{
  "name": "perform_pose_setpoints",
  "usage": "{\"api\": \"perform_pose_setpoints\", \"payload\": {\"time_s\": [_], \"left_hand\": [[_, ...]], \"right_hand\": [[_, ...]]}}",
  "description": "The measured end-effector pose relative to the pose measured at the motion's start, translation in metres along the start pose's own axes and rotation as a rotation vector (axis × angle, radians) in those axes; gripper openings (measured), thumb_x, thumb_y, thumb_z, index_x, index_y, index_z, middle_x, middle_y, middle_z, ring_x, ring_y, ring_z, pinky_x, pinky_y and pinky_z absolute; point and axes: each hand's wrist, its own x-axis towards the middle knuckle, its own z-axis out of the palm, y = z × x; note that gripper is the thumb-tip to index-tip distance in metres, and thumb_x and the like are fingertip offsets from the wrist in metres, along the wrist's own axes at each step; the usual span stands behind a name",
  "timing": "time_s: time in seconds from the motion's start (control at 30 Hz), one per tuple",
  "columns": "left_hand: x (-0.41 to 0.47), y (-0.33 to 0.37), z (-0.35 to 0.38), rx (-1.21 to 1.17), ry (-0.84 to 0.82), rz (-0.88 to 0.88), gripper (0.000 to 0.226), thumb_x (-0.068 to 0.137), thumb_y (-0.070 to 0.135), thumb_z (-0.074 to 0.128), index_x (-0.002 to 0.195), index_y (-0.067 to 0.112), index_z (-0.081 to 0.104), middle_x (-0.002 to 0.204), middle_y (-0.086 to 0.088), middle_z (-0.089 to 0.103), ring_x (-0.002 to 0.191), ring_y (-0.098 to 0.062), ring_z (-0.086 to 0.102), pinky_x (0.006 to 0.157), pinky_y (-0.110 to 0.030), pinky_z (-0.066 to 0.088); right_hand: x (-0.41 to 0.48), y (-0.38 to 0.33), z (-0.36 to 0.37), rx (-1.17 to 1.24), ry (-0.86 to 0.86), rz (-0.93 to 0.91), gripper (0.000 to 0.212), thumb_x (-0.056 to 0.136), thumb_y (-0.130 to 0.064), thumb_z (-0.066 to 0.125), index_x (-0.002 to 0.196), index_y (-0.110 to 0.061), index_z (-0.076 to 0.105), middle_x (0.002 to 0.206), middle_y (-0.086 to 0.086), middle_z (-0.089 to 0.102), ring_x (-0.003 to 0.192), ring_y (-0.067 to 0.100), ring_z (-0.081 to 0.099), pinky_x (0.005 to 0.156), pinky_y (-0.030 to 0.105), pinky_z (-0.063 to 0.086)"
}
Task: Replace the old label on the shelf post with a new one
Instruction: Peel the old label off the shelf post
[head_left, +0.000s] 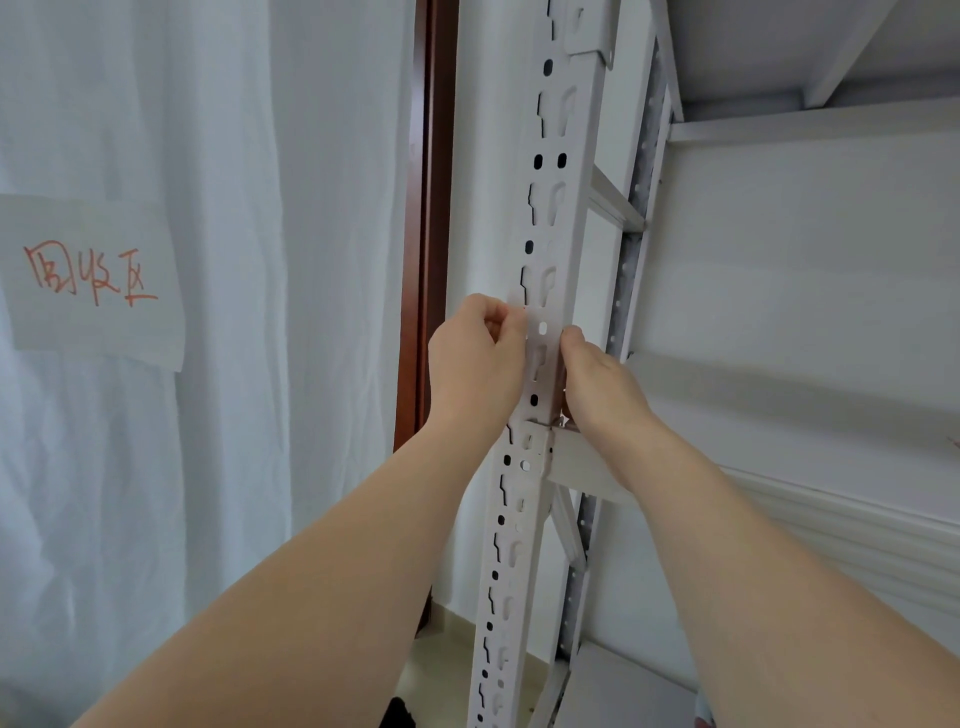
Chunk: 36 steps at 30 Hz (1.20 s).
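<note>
Label on slotted post
Left hand (475, 358) and right hand (597, 379) pinch a thin translucent label (540, 338) flat against the perforated white metal post (550, 208).

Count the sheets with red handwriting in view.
1. A white sheet with red characters hangs on the white curtain at far left, apart from the shelf post. The left hand and right hand press a pale label there; any writing on it is unreadable.

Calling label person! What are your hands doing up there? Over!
Left hand and right hand pinching the label edges against the shelf post. Label wrapped over the post holes. Nothing blocking.
</note>
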Motion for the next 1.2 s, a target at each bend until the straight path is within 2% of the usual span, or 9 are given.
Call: {"api": "perform_pose_setpoints", "payload": {"time_s": [0.1, 0.17, 0.23, 0.4, 0.67, 0.8, 0.87, 1.07, 1.2], "left_hand": [[0.000, 0.002, -0.001, 0.089, 0.024, 0.059, 0.013, 0.091, 0.026, 0.056, 0.084, 0.016, 0.059, 0.064, 0.010, 0.056, 0.061, -0.003, 0.052, 0.059, -0.011, 0.041], [0.001, 0.003, -0.001, 0.216, 0.037, 0.131, 0.016, 0.092, 0.025, 0.053, 0.083, 0.013, 0.059, 0.064, 0.008, 0.055, 0.065, -0.011, 0.053, 0.062, -0.021, 0.042], [0.003, 0.006, 0.000, 0.341, 0.027, 0.183, 0.021, 0.093, 0.024, 0.048, 0.085, 0.009, 0.058, 0.072, -0.001, 0.060, 0.072, -0.019, 0.055, 0.064, -0.030, 0.043], [0.006, 0.009, 0.001, 0.432, -0.001, 0.213, 0.020, 0.095, 0.017, 0.041, 0.088, 0.004, 0.055, 0.087, -0.011, 0.062, 0.078, -0.025, 0.056, 0.064, -0.032, 0.040], [0.003, 0.006, 0.002, 0.191, 0.015, 0.034, 0.024, 0.091, 0.015, 0.043, 0.068, 0.010, 0.046, 0.063, 0.000, 0.049, 0.062, -0.018, 0.045, 0.057, -0.032, 0.040], [0.001, -0.001, 0.000, -0.003, -0.011, -0.068, 0.020, 0.090, 0.012, 0.044, 0.080, 0.000, 0.056, 0.066, -0.001, 0.051, 0.060, -0.016, 0.044, 0.054, -0.030, 0.040], [-0.001, -0.002, -0.001, -0.097, -0.025, -0.129, 0.017, 0.090, 0.015, 0.047, 0.079, 0.005, 0.057, 0.068, 0.002, 0.052, 0.060, -0.014, 0.045, 0.052, -0.024, 0.040], [-0.003, -0.002, -0.008, -0.436, -0.116, -0.317, 0.012, 0.085, 0.007, 0.056, 0.075, 0.014, 0.057, 0.074, 0.001, 0.057, 0.053, -0.008, 0.045, 0.064, -0.024, 0.043], [-0.001, -0.003, -0.012, -0.503, -0.152, -0.331, 0.012, 0.087, 0.014, 0.060, 0.075, 0.015, 0.062, 0.071, 0.002, 0.059, 0.055, -0.010, 0.046, 0.072, -0.031, 0.046]], "right_hand": [[-0.001, -0.001, -0.001, -0.012, -0.005, -0.004, 0.046, 0.097, -0.047, 0.023, 0.066, -0.022, 0.045, 0.071, -0.002, 0.050, 0.082, 0.026, 0.048, 0.093, 0.049, 0.045], [-0.001, -0.001, -0.001, -0.018, -0.004, -0.008, 0.046, 0.098, -0.047, 0.023, 0.065, -0.020, 0.043, 0.070, -0.001, 0.049, 0.080, 0.027, 0.047, 0.088, 0.047, 0.045], [0.000, 0.000, -0.001, -0.025, -0.001, -0.012, 0.046, 0.098, -0.045, 0.024, 0.064, -0.019, 0.040, 0.068, 0.000, 0.047, 0.078, 0.027, 0.045, 0.080, 0.042, 0.039], [-0.001, 0.000, -0.002, -0.037, -0.009, -0.016, 0.043, 0.099, -0.042, 0.023, 0.064, -0.020, 0.037, 0.068, -0.001, 0.046, 0.079, 0.027, 0.043, 0.079, 0.041, 0.036], [-0.002, -0.001, -0.002, -0.041, -0.017, -0.018, 0.042, 0.100, -0.038, 0.021, 0.066, -0.018, 0.035, 0.069, -0.001, 0.045, 0.080, 0.027, 0.042, 0.079, 0.041, 0.035], [-0.001, 0.000, -0.003, -0.041, -0.012, -0.014, 0.045, 0.100, -0.042, 0.022, 0.064, -0.019, 0.037, 0.068, -0.002, 0.045, 0.077, 0.026, 0.042, 0.080, 0.041, 0.036], [-0.001, 0.000, -0.002, -0.046, -0.013, -0.012, 0.045, 0.100, -0.042, 0.021, 0.065, -0.018, 0.038, 0.068, -0.001, 0.046, 0.077, 0.026, 0.043, 0.080, 0.041, 0.037], [-0.001, 0.001, -0.001, -0.042, -0.003, 0.004, 0.047, 0.099, -0.047, 0.022, 0.068, -0.020, 0.045, 0.072, -0.002, 0.050, 0.083, 0.026, 0.048, 0.091, 0.045, 0.044], [0.000, 0.001, 0.000, -0.023, 0.006, 0.007, 0.046, 0.098, -0.048, 0.022, 0.065, -0.023, 0.043, 0.071, -0.004, 0.048, 0.084, 0.027, 0.047, 0.087, 0.044, 0.041]]}}
